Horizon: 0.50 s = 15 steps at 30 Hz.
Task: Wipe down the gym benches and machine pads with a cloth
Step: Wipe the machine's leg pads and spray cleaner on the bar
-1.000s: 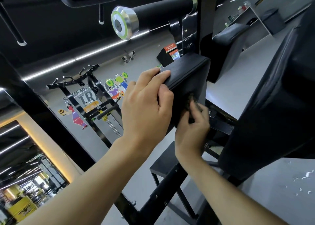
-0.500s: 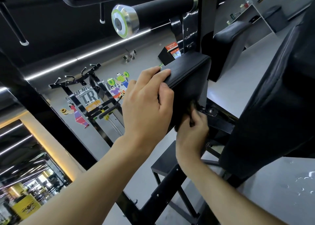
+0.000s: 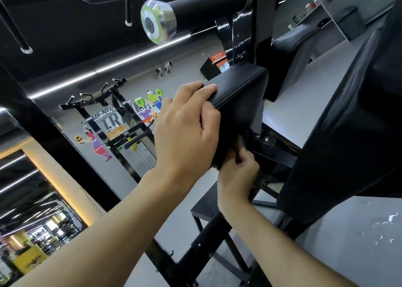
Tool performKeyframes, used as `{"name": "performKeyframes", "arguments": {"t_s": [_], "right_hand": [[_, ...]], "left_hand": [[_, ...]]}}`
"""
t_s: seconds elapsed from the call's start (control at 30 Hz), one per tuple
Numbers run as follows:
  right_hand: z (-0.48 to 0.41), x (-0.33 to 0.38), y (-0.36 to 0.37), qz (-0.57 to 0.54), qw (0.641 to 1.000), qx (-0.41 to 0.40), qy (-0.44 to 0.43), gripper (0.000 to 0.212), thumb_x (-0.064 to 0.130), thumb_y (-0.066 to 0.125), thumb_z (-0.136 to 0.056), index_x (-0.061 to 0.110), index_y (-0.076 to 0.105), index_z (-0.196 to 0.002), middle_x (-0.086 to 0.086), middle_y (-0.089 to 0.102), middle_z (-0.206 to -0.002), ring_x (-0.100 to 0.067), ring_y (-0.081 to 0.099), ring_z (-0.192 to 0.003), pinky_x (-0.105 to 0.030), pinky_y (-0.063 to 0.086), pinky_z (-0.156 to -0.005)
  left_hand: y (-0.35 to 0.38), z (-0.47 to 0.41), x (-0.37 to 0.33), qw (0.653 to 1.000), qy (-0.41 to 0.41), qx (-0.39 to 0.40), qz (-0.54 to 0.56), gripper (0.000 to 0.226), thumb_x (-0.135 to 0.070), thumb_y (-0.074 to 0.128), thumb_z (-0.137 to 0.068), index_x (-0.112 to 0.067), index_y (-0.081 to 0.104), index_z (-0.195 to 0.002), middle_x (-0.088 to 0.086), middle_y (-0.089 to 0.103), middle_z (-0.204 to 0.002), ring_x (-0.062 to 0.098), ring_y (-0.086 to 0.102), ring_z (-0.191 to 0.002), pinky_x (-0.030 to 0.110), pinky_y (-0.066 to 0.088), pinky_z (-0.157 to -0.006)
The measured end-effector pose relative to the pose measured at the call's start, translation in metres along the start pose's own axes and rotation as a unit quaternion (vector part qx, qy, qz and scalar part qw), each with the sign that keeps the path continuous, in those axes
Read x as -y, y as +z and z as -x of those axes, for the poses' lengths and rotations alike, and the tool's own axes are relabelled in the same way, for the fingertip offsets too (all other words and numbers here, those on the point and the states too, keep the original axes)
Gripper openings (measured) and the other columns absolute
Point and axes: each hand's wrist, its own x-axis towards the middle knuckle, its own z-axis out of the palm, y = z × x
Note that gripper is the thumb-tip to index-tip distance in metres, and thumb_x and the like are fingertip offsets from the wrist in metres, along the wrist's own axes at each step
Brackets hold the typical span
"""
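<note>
- The small black pad [image 3: 239, 99] sits on the machine frame, below the foam roller [image 3: 206, 6]. The dark cloth [image 3: 237, 150] is at its lower corner.
- Your right hand [image 3: 237, 175] pinches the cloth in its grip. Your left hand [image 3: 185, 138] has its grip curled over the pad's upper edge.
- Hold the pad steady and press the cloth firmly along the bottom seam.
- On the wall mural [image 3: 113, 123], only "TRA" reads clearly.
</note>
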Motion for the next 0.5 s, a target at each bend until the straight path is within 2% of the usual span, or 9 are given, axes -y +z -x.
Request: {"name": "performKeyframes", "arguments": {"t_s": [0.03, 0.1, 0.17, 0.23, 0.3, 0.4, 0.43, 0.5], "right_hand": [[-0.008, 0.0, 0.003, 0.002, 1.0, -0.009, 0.02, 0.047, 0.002, 0.051, -0.097, 0.041, 0.072, -0.084, -0.004, 0.068, -0.109, -0.016, 0.067, -0.095, -0.04, 0.057, -0.092], [-0.008, -0.003, 0.004, 0.019, 0.999, -0.012, 0.043, 0.044, 0.003, 0.05, -0.097, 0.04, 0.074, -0.093, -0.005, 0.07, -0.108, -0.022, 0.069, -0.095, -0.047, 0.057, -0.09], [0.014, 0.002, -0.003, 0.036, 0.999, 0.013, 0.015, 0.032, 0.0, 0.05, -0.097, 0.018, 0.073, -0.109, -0.004, 0.069, -0.107, -0.015, 0.07, -0.09, -0.038, 0.059, -0.086], [0.027, 0.006, -0.009, 0.045, 0.998, 0.031, -0.013, 0.025, 0.0, 0.052, -0.096, 0.006, 0.071, -0.112, -0.001, 0.066, -0.105, -0.011, 0.069, -0.086, -0.028, 0.058, -0.083], [0.013, 0.004, -0.006, 0.048, 0.999, 0.014, -0.019, 0.024, 0.0, 0.053, -0.096, 0.003, 0.071, -0.113, -0.003, 0.064, -0.104, -0.018, 0.068, -0.089, -0.029, 0.058, -0.084], [-0.003, 0.006, -0.001, 0.066, 0.998, -0.002, -0.016, 0.026, 0.001, 0.054, -0.096, 0.007, 0.072, -0.113, -0.008, 0.064, -0.104, -0.022, 0.067, -0.089, -0.04, 0.058, -0.087], [0.005, 0.007, -0.004, 0.071, 0.997, 0.009, -0.025, 0.024, 0.002, 0.054, -0.096, 0.005, 0.072, -0.111, -0.006, 0.064, -0.102, -0.018, 0.067, -0.085, -0.039, 0.058, -0.086], [0.027, 0.011, -0.011, 0.079, 0.993, 0.048, -0.067, 0.021, 0.0, 0.055, -0.096, 0.005, 0.071, -0.108, 0.0, 0.061, -0.1, -0.003, 0.064, -0.082, -0.025, 0.057, -0.081]], "left_hand": [[0.0, 0.0, 0.0, 1.0, 0.001, 0.003, 0.0, 0.052, -0.038, 0.027, -0.095, -0.027, 0.065, -0.128, -0.015, 0.057, -0.133, 0.013, 0.051, -0.109, 0.029, 0.04, -0.092], [-0.001, 0.0, -0.002, 1.0, 0.003, 0.011, -0.001, 0.053, -0.038, 0.027, -0.095, -0.026, 0.065, -0.129, -0.013, 0.057, -0.134, 0.015, 0.051, -0.11, 0.029, 0.04, -0.093], [-0.002, 0.0, -0.002, 1.0, 0.003, 0.012, 0.001, 0.053, -0.038, 0.026, -0.095, -0.025, 0.065, -0.13, -0.012, 0.056, -0.134, 0.016, 0.051, -0.111, 0.029, 0.039, -0.095], [-0.002, -0.001, -0.002, 1.0, 0.003, 0.015, 0.001, 0.054, -0.039, 0.026, -0.095, -0.025, 0.064, -0.13, -0.012, 0.056, -0.135, 0.017, 0.051, -0.112, 0.028, 0.038, -0.096], [-0.003, 0.0, -0.001, 1.0, 0.003, 0.026, -0.007, 0.054, -0.039, 0.026, -0.095, -0.025, 0.063, -0.132, -0.013, 0.055, -0.136, 0.017, 0.05, -0.113, 0.028, 0.037, -0.096], [-0.007, 0.0, -0.003, 0.999, -0.001, 0.045, -0.017, 0.05, -0.037, 0.028, -0.098, -0.027, 0.061, -0.134, -0.014, 0.052, -0.138, 0.017, 0.048, -0.114, 0.027, 0.035, -0.097], [-0.009, -0.001, -0.003, 0.998, -0.002, 0.057, -0.015, 0.049, -0.036, 0.028, -0.098, -0.027, 0.059, -0.136, -0.013, 0.051, -0.14, 0.017, 0.047, -0.115, 0.027, 0.034, -0.098], [-0.016, -0.002, -0.001, 0.995, 0.012, 0.094, -0.006, 0.051, -0.036, 0.028, -0.097, -0.027, 0.054, -0.14, -0.012, 0.046, -0.145, 0.016, 0.045, -0.12, 0.026, 0.032, -0.1]]}}
